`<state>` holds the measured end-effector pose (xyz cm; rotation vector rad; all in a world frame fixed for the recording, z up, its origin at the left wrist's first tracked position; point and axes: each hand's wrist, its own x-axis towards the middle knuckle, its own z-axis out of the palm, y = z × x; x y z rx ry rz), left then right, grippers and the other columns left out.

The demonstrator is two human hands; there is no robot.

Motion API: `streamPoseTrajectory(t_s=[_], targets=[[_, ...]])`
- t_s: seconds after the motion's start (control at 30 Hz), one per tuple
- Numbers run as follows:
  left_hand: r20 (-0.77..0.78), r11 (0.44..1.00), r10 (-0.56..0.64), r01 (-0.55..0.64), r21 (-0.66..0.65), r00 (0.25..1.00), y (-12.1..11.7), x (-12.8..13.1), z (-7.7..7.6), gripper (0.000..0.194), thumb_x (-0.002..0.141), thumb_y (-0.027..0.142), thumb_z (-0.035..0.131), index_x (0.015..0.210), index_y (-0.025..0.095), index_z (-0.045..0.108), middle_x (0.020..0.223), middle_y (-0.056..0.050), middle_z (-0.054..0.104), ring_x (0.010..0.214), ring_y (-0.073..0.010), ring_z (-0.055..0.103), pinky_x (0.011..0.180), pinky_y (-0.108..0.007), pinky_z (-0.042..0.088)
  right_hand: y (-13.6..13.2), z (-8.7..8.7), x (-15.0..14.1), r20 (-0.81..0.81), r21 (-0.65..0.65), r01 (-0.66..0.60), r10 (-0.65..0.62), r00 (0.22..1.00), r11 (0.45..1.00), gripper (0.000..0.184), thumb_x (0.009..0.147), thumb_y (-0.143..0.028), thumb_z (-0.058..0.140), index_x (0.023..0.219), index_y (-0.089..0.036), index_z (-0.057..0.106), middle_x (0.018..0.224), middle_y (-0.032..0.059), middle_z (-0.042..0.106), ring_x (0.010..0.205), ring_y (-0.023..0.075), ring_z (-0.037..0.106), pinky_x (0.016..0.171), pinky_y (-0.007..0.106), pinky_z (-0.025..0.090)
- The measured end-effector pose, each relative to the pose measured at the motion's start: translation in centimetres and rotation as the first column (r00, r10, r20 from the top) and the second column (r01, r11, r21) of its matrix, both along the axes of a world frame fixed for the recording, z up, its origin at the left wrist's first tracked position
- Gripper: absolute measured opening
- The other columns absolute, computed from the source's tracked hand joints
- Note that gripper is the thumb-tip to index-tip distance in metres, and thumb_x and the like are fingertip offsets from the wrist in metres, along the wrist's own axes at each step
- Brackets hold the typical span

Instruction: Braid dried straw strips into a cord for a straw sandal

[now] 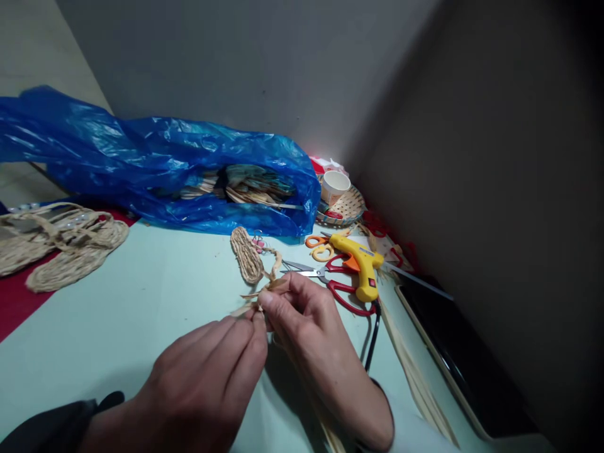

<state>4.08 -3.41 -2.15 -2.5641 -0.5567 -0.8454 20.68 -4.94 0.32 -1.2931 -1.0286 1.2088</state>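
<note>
My left hand and my right hand meet above the table, both closed in a pinch on dry straw strips. A twisted straw cord runs up from my fingertips. It leads toward a small coiled straw sole that lies flat just beyond. Long loose ends of straw hang below my right hand. Behind the right fingers are scissors with red handles, their blades pointing left, and a yellow glue gun resting over them. What sits exactly between the fingertips is partly hidden.
A blue plastic bag full of dried husks spans the back. Woven straw sandals lie on red cloth at left. Behind the glue gun stands a woven basket with a white cup. A black flat device lies at right.
</note>
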Motion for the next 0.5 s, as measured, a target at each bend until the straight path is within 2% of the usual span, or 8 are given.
streamPoseTrajectory(t_s=[0.13,0.3,0.37,0.43,0.5], targets=[[0.006,0.998,0.018,-0.018,0.063,1.0,-0.4,0.5,-0.9,0.034,0.095,0.001,0.038,0.121,-0.003,0.059,0.105,-0.022,0.076,0.099,-0.0311,0.065,0.088,-0.042,0.047,0.3,-0.2,0.0,-0.043,0.013,0.031,-0.031,0.999,0.999,0.014,0.089,-0.029,0.063,0.08,-0.02,0.058,0.076,0.0002,0.063,0.075,0.0177,0.059,0.074,0.032,0.046],[-0.006,0.999,-0.003,0.003,0.034,1.0,0.1,0.6,-1.2,0.038,0.096,-0.002,0.032,0.122,-0.001,0.059,0.109,-0.02,0.077,0.098,-0.0295,0.067,0.087,-0.041,0.046,0.5,-0.7,0.3,0.038,0.103,0.05,-0.054,0.998,0.993,0.019,0.09,-0.032,0.064,0.078,-0.02,0.056,0.073,-0.0024,0.058,0.072,0.0154,0.053,0.069,0.029,0.042],[-0.009,0.999,-0.026,0.026,-0.03,1.0,0.1,0.6,-0.7,0.032,0.099,0.004,0.038,0.122,0.002,0.06,0.109,-0.017,0.078,0.099,-0.029,0.067,0.089,-0.042,0.045,0.5,-0.8,0.4,0.065,0.127,0.045,-0.054,0.996,0.991,0.02,0.091,-0.033,0.064,0.078,-0.02,0.054,0.073,-0.0036,0.055,0.069,0.0143,0.049,0.066,0.028,0.039],[0.061,0.983,-0.062,0.071,-0.169,0.996,0.0,0.4,0.1,0.027,0.1,0.013,0.047,0.123,0.006,0.061,0.105,-0.013,0.077,0.094,-0.0269,0.067,0.086,-0.039,0.046,0.4,-0.6,0.5,0.087,0.122,0.026,-0.037,0.996,0.992,0.021,0.091,-0.034,0.064,0.079,-0.021,0.053,0.072,-0.0039,0.053,0.068,0.0141,0.047,0.065,0.028,0.038],[0.181,0.923,-0.084,0.146,-0.357,0.98,0.1,0.2,1.1,0.025,0.099,0.013,0.049,0.118,0.014,0.065,0.097,-0.008,0.075,0.088,-0.0227,0.065,0.08,-0.035,0.048,0.4,-0.3,0.6,0.091,0.115,0.021,-0.031,0.995,0.993,0.022,0.091,-0.034,0.064,0.079,-0.021,0.053,0.072,-0.0036,0.053,0.069,0.0143,0.046,0.065,0.028,0.037]])
